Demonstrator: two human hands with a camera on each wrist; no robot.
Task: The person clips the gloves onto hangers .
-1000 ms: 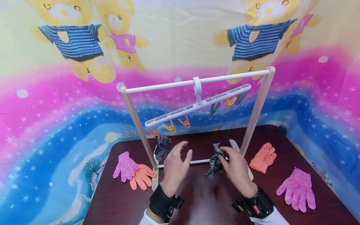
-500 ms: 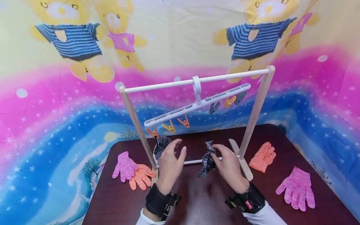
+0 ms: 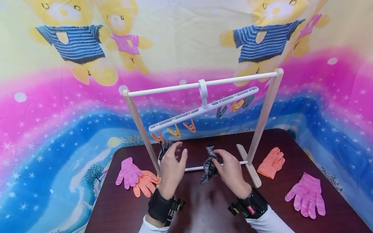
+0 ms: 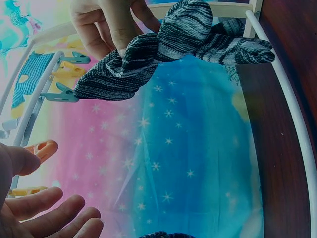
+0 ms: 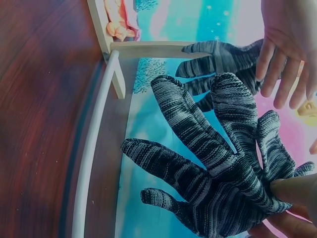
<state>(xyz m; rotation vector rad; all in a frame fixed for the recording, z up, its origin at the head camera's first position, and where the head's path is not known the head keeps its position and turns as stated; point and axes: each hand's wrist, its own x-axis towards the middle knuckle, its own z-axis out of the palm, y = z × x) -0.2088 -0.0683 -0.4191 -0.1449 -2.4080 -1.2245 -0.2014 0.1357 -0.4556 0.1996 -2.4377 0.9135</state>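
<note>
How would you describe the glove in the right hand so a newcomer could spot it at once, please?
On the dark table stands a rack. Inside its outline in the head view, the right hand pinches a black-and-grey glove. Unlike the matching glove on an orange clip, it hangs from no clip.

Six gloves [image 3: 209,164], six clips [image 3: 238,105], one hanger [image 3: 205,107], one rack [image 3: 265,119]

On the dark, glossy table [image 3: 116,210], a pink glove [image 3: 127,172] and an orange glove [image 3: 146,184] are laid overlapping at the left. At the right, a second orange glove [image 3: 271,163] is placed farther back and a second pink glove [image 3: 307,196] nearer the front, not touching. Behind, a wall cloth [image 3: 180,42] is seen, printed with bears [image 3: 73,43] in striped shirts and white snowflakes.
</note>
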